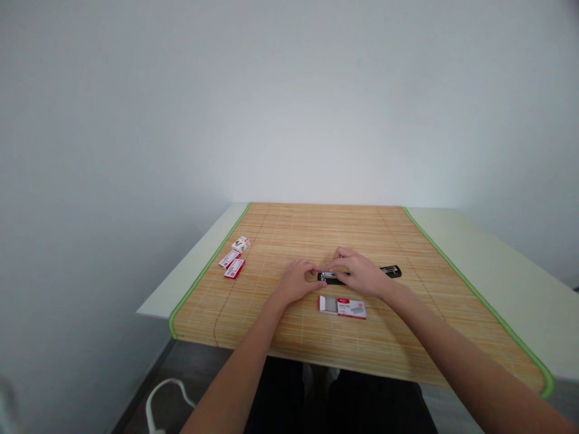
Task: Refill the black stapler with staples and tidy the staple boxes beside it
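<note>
An opened-out black stapler (pixel 391 271) lies flat on the mat, its metal channel showing towards the left. At its left end my left hand (pixel 296 282) is closed, thumb and fingertips gripping the tip. My right hand (pixel 359 273) reaches over the middle of the stapler and covers part of it. The right fingertips are pinched together at the metal channel; whatever small thing they hold is too small to make out. Just in front of both hands lies a red and white staple box (pixel 351 308), with grey staples (pixel 331 304) showing at its left part.
Three small boxes lie at the mat's left side: a white one (pixel 241 243) and two red and white ones, the nearer box (pixel 234 269) partly beside the other box (pixel 229 259). A green-edged bamboo mat (pixel 316 229) covers the white table (pixel 493 259). A white cable (pixel 165 383) hangs lower left.
</note>
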The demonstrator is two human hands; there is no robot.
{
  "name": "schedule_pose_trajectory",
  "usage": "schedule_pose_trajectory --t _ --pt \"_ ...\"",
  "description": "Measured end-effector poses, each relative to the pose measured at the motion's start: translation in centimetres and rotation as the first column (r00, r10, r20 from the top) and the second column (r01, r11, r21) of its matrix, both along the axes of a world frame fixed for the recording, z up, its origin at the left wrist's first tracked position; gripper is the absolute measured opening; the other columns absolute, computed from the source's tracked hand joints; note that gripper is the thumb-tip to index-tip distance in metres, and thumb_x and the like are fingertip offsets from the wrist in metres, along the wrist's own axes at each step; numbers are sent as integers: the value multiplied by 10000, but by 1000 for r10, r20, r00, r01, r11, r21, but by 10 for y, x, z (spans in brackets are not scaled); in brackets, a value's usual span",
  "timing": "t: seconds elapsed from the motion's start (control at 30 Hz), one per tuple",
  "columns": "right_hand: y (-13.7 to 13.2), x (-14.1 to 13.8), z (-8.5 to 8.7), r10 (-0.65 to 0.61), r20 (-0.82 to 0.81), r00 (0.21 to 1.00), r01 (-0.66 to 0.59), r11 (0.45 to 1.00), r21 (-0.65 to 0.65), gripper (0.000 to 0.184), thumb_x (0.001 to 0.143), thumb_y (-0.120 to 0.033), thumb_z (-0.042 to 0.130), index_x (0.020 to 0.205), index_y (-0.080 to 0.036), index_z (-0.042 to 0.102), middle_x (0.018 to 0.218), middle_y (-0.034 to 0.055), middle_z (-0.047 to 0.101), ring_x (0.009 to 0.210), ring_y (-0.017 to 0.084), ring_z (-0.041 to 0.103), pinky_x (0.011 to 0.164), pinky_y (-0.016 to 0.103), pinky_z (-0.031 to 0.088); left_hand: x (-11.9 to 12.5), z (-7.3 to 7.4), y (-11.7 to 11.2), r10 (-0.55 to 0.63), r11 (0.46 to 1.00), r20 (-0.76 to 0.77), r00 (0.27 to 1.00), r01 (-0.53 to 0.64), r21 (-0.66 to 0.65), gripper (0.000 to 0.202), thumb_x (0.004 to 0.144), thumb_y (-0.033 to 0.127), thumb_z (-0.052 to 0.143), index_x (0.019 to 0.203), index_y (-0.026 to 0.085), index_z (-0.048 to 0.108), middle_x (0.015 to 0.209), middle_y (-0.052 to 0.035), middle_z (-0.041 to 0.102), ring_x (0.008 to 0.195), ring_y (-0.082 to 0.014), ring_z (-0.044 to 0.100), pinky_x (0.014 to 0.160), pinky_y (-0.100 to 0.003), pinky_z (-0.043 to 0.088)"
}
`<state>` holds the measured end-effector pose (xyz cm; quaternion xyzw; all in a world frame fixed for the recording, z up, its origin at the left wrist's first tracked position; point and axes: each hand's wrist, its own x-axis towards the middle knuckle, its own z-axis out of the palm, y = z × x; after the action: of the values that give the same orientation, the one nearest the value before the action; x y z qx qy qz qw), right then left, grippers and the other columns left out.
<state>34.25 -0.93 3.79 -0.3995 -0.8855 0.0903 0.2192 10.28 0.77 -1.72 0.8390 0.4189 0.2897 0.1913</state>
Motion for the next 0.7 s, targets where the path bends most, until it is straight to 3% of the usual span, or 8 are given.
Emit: schedule_pose_trajectory --t 0.17,0.33,0.53,0.7 --pt "20 10 23 246 155 957 -237 969 -74 376 889 -124 617 1155 -347 760 1065 58 630 1000 215 588 897 351 469 -1 2 0 0 1000 -8 1000 -1 -22 346 782 517 813 1030 282 758 973 -7 704 974 -228 612 885 -345 444" --pt "28 4 39 375 234 897 -359 927 -109 374 930 -170 576 1222 -349 726 1113 60 622 985 204 589 895 334 460 -1 2 0 5 1000 0 1000 -5 -5 316 774 512 819 958 266 744 959 -3 705 965 -224 614 874 -342 443" --pt "31 2 40 415 328 849 -409 908 -92 373 919 -164 567 1224 -322 710 1145 61 618 1025 212 572 916 344 436 -1 2 1 3 1000 -8 1000 -4 -24 320 780 528 808 963 271 752 954 -9 703 968 -227 619 886 -346 452" --pt "32 6 41 426 268 864 -417 904 -91 387 893 -156 589 1225 -316 707 1131 60 636 1006 211 581 903 338 439 -1 2 2 2 999 -7 1000 -2 -43 344 780 520 811 1030 288 760 971 -5 708 978 -228 621 898 -348 454"
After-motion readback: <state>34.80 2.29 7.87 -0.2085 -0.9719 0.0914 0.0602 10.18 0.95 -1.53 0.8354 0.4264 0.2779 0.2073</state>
